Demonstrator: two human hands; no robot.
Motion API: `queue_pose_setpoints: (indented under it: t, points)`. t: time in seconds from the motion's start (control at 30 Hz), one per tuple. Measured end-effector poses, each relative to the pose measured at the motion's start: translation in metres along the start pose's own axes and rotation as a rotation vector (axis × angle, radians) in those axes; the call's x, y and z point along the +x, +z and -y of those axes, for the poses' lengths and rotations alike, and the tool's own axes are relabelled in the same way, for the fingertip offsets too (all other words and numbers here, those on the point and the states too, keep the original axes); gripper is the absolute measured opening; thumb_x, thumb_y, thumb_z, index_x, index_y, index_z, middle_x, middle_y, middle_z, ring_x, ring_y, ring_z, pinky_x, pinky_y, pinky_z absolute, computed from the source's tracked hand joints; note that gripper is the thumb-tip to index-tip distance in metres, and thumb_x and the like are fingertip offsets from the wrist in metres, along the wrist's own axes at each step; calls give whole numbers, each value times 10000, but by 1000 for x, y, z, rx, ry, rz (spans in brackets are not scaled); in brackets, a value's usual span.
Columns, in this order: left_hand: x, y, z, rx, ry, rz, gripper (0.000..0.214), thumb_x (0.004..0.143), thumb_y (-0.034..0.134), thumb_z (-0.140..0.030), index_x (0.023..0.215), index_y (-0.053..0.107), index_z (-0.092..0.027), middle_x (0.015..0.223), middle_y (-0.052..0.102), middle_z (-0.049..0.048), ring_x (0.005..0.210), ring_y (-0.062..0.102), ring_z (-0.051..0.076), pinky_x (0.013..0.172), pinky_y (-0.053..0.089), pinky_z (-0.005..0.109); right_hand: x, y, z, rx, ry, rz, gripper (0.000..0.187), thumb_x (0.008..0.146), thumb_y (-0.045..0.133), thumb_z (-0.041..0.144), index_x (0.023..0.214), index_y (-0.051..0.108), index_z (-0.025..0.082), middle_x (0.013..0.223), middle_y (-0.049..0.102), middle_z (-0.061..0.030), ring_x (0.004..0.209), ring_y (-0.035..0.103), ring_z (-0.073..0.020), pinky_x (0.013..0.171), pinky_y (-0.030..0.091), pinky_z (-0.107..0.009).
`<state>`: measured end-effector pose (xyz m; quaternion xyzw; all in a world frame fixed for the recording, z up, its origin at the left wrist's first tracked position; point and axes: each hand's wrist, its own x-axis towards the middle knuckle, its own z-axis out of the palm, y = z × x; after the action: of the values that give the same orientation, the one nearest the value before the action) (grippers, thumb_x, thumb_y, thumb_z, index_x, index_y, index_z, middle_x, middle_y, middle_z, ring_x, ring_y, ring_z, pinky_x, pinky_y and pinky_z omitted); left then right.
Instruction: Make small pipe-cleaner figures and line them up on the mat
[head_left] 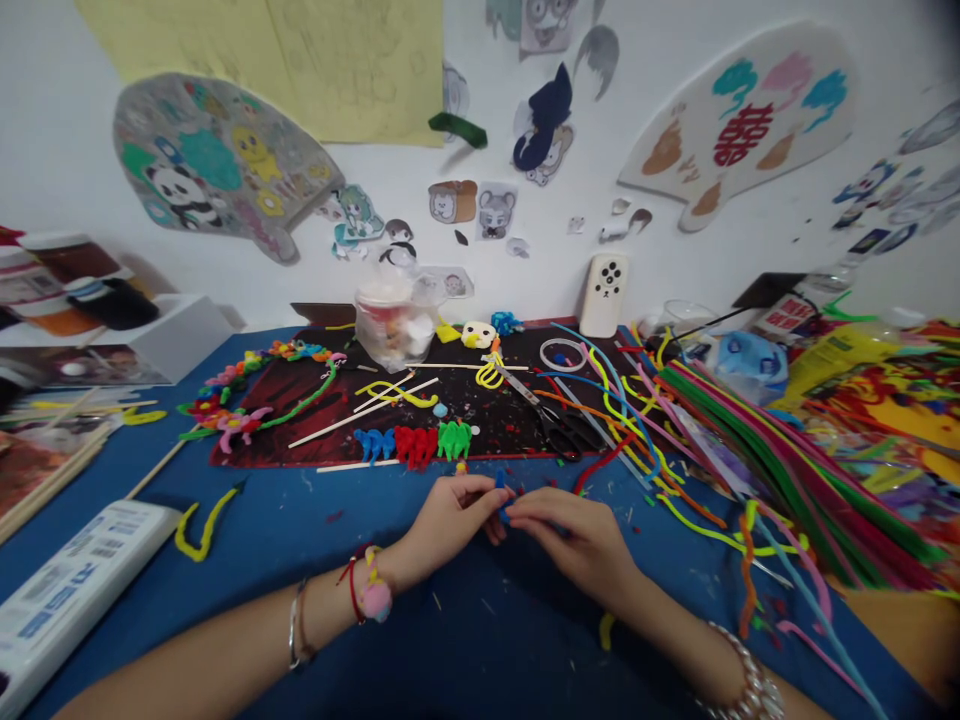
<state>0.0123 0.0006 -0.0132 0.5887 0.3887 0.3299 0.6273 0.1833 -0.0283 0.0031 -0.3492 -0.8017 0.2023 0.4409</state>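
Beaded bracelet [750, 688] on right wrist lay nearest the lens. Left hand [450, 520] and right hand [570, 545] met above blue tabletop [480, 650], fingertips pinching short blue pipe cleaner [501, 498] from both sides, remaining fingers loosely curled. Red pipe-cleaner figures [415, 445] sat beyond, on dark paint-spattered mat [510, 430].

Right there, the left hand [450, 520] and right hand [570, 540] pinch a little blue pipe cleaner [501, 500] together over the blue table [480, 640], with blue, red and green pipe-cleaner figures [415, 445] lined up on the dark mat [510, 430] just ahead, scissors [559, 432] close by!
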Motion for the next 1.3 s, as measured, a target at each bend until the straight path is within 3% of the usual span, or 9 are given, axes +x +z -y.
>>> queue_pose_setpoints:
  t: [0.23, 0.6, 0.87, 1.13, 1.3]
  points:
    - [-5, 2, 5, 199, 69, 65, 275, 845, 442, -340, 674, 551, -154, 564, 538, -12, 479, 521, 89, 474, 387, 188, 3, 0, -4, -2, 228, -113, 67, 778, 611, 199, 793, 674, 215, 744, 691, -16, 679, 649, -146, 628, 534, -239]
    - [-9, 2, -4, 459, 156, 68, 257, 849, 401, -228, 627, 515, -169, 540, 535, -21, 510, 493, 91, 538, 367, 192, -1, 3, -11, -19, 250, -82, 83, 792, 588, 206, 810, 668, 220, 772, 684, -28, 708, 640, -160, 651, 521, -268]
    - [-8, 1, -6, 494, 177, 97, 263, 850, 382, -224, 611, 479, -175, 552, 525, -20, 523, 485, 96, 559, 372, 202, 0, 2, -13, -28, 219, -54, 96, 793, 590, 245, 822, 680, 227, 770, 687, -30, 711, 647, -162, 645, 532, -261]
    - [-9, 1, -6, 520, 176, 80, 248, 840, 396, -199, 604, 470, -176, 547, 536, -24, 535, 492, 103, 570, 357, 205, -2, 3, -14, 16, 314, -47, 97, 775, 611, 233, 849, 673, 223, 800, 679, -28, 692, 645, -153, 608, 538, -243]
    - [-9, 1, -7, 507, 164, 93, 251, 839, 393, -183, 599, 467, -172, 554, 531, -25, 528, 485, 96, 573, 359, 206, 1, 0, -16, 27, 361, 79, 100, 785, 600, 212, 850, 676, 219, 800, 683, -20, 731, 640, -152, 664, 522, -247]
